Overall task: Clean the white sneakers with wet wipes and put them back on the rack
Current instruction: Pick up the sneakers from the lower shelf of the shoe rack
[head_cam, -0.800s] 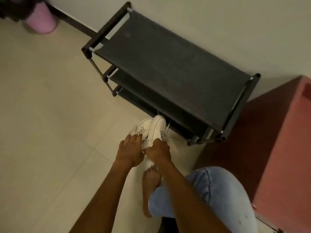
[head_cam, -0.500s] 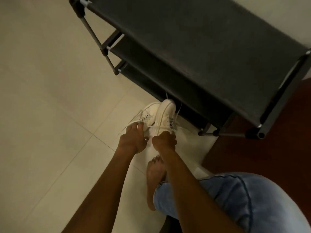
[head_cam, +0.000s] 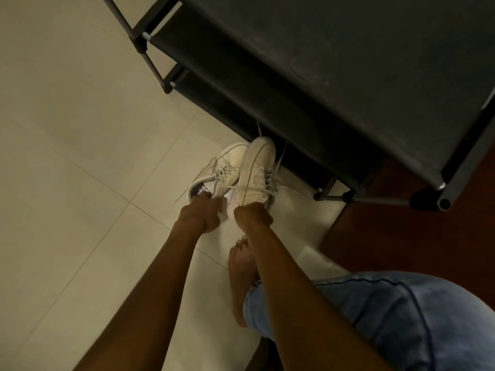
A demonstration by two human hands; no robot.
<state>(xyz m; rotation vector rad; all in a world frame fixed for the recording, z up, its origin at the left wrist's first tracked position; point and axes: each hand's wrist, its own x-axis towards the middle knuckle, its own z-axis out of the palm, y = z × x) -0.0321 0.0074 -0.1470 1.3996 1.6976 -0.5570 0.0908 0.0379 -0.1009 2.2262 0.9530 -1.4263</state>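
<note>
Here, a black shoe rack (head_cam: 348,62) with dark fabric tiers fills the upper right, standing partly on pale floor tiles (head_cam: 80,129) and partly on a red-brown surface (head_cam: 401,223). A bare foot (head_cam: 241,271) and a knee in blue jeans (head_cam: 388,317) sit below the forearms. The right forearm crosses over the foot.

Both white sneakers are outside the rack, just in front of its lowest tier, toes pointing toward it. The left sneaker (head_cam: 227,170) shows its laced top. The right sneaker (head_cam: 257,172) touches it and is tilted onto its side. Loose laces (head_cam: 241,187) trail across both.

The left hand (head_cam: 199,212) is clenched at the heel of the left sneaker. The right hand (head_cam: 253,214) is clenched round the heel of the right sneaker. Whether the sneakers rest on the tiles or are lifted cannot be determined.
</note>
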